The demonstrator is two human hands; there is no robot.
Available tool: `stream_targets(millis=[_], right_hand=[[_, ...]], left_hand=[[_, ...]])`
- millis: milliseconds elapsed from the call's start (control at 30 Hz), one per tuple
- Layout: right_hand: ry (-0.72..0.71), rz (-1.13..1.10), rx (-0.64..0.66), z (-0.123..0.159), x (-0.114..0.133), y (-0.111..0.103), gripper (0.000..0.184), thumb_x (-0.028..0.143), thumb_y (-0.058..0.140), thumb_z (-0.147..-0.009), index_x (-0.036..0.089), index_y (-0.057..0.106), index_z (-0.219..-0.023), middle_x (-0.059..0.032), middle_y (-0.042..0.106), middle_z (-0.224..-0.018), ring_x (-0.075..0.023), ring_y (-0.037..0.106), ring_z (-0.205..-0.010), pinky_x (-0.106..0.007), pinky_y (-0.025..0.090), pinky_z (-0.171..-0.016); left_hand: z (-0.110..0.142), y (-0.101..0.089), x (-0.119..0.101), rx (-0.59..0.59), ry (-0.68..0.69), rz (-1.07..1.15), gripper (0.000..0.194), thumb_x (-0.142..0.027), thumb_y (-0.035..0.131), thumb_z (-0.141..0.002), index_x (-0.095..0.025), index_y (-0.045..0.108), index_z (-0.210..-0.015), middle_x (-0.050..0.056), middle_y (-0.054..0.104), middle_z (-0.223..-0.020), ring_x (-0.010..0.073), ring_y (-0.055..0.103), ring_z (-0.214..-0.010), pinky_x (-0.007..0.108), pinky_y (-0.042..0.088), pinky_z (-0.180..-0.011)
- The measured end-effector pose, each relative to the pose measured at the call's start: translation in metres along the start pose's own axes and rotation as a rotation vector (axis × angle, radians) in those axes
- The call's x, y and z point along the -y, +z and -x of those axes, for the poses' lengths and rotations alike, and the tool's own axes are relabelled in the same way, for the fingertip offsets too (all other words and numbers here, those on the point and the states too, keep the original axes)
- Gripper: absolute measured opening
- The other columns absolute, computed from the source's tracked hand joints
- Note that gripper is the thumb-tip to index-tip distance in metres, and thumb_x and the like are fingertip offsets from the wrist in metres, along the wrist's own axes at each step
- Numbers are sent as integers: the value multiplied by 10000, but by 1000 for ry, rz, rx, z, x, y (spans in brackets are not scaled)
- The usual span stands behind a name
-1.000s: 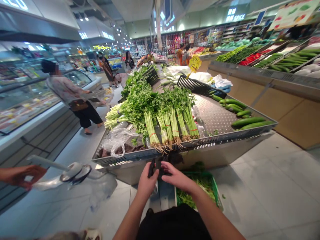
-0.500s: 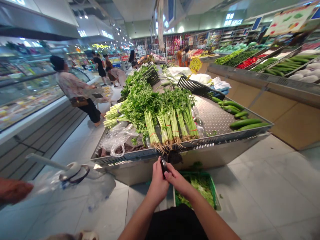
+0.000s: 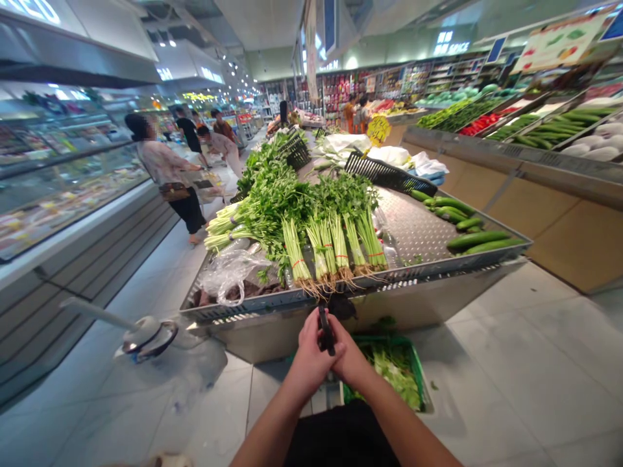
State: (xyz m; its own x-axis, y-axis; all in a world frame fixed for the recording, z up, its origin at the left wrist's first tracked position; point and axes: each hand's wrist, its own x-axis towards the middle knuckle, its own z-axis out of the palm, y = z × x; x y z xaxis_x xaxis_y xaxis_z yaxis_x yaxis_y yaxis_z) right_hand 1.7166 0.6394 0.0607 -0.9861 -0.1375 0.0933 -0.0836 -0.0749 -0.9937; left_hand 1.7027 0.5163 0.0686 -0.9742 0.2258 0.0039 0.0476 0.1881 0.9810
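**Clasped tight, right at the front edge**

Starting far left, a refrigerated display case runs along the aisle, with trays of packaged food behind its glass, and a shopper in a patterned blouse stands beside it, a brown bag at the hip. Low down, a white round fitting on a long pole pokes into view; hard to say what it is. Next comes the table, all perforated steel. A crumpled clear plastic bag lies on dark trimmings at the front left, and just behind it sit bundles of celery tied with red bands, roots pointing over the edge.

And here's the action: the left hand and right hand are pressed together, clamped on a small black object held upright just in front of the table's edge. It's too small to call exactly what it is. Directly below, a green plastic crate sits on the floor, heaped with loose leafy greens. Up the table, a black slotted basket lies tilted beside white bags. Far right — cucumbers along the table's end, and display bins packed with more.
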Motion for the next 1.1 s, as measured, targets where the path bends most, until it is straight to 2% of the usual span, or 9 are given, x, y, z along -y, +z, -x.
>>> stream_targets(millis=[100, 233, 333, 433, 533, 700, 800, 967, 1100], right_hand=[[-30, 185, -71, 4, 8, -2, 569, 228, 668, -758, 258, 603, -1323, -66, 738, -1204, -276, 714, -1031, -396, 573, -940], [-31, 411, -108, 10, 10, -5, 615, 180, 664, -733, 274, 617, -1340, -62, 735, -1257, -268, 720, -989, -363, 567, -903], [-34, 423, -185, 9, 5, -12, 611, 200, 660, -744, 268, 622, -1350, -68, 730, -1277, -271, 721, -1032, -376, 562, -951], [14, 336, -377, 6, 0, -33, 473, 326, 638, -816, 224, 661, -1278, -89, 759, -1187, -287, 718, -1057, -410, 559, -981], [34, 289, -460, 6, -2, -61, 440, 469, 655, -851, 196, 688, -1195, -90, 769, -1023, -273, 714, -914, -431, 571, -939], [-42, 226, -615, 9, -5, -86, 419, 400, 630, -837, 223, 685, -1213, -86, 739, -1202, -265, 695, -1051, -446, 517, -1045], [-29, 224, -573, 11, -4, -82, 336, 331, 621, -778, 222, 717, -1080, -57, 755, -1038, -258, 697, -962, -397, 543, -944], [21, 279, -343, 13, 9, -55, 205, 247, 575, -735, 233, 706, -891, 2, 698, -817, -204, 637, -736, -310, 510, -731], [5, 227, -361, 13, 14, -48, 265, 265, 575, -739, 230, 720, -958, -18, 717, -881, -225, 665, -819, -314, 513, -771]], left_hand=[[0, -6, 1, 100, 21, 61, 879, -389, 880, -716, -218, 511, -1495, 160, 498, -1561, 358, 512, -1431, 476, 465, -1175], [1, -17, 0, 186, 0, 87, 929, -375, 882, -729, -245, 465, -1549, 153, 524, -1552, 344, 579, -1368, 479, 492, -1145], [4, -29, 2, 224, -20, 25, 992, -324, 931, -657, -296, 489, -1544, 144, 439, -1629, 378, 504, -1442, 509, 497, -1136], [6, -43, 5, 258, -73, -11, 976, -299, 944, -635, -355, 526, -1516, 122, 414, -1659, 398, 516, -1431, 534, 527, -1090], [7, -56, 10, 155, -96, -26, 832, -314, 872, -723, -329, 554, -1492, 142, 522, -1585, 383, 593, -1357, 534, 537, -1061], [6, -69, 17, -4, 16, -197, 642, -349, 791, -764, -299, 641, -1386, 131, 559, -1549, 346, 618, -1301, 500, 537, -1029], [4, -70, 21, -127, 27, -220, 542, -365, 717, -811, -275, 656, -1342, 125, 636, -1458, 336, 612, -1308, 508, 517, -1046], [5, -66, 29, -332, 20, -230, 444, -356, 616, -887, -254, 640, -1319, 110, 668, -1399, 315, 583, -1351, 517, 462, -1120], [9, -66, 37, -333, 26, -246, 426, -349, 606, -896, -248, 641, -1308, 113, 665, -1404, 315, 579, -1354, 530, 444, -1140]])
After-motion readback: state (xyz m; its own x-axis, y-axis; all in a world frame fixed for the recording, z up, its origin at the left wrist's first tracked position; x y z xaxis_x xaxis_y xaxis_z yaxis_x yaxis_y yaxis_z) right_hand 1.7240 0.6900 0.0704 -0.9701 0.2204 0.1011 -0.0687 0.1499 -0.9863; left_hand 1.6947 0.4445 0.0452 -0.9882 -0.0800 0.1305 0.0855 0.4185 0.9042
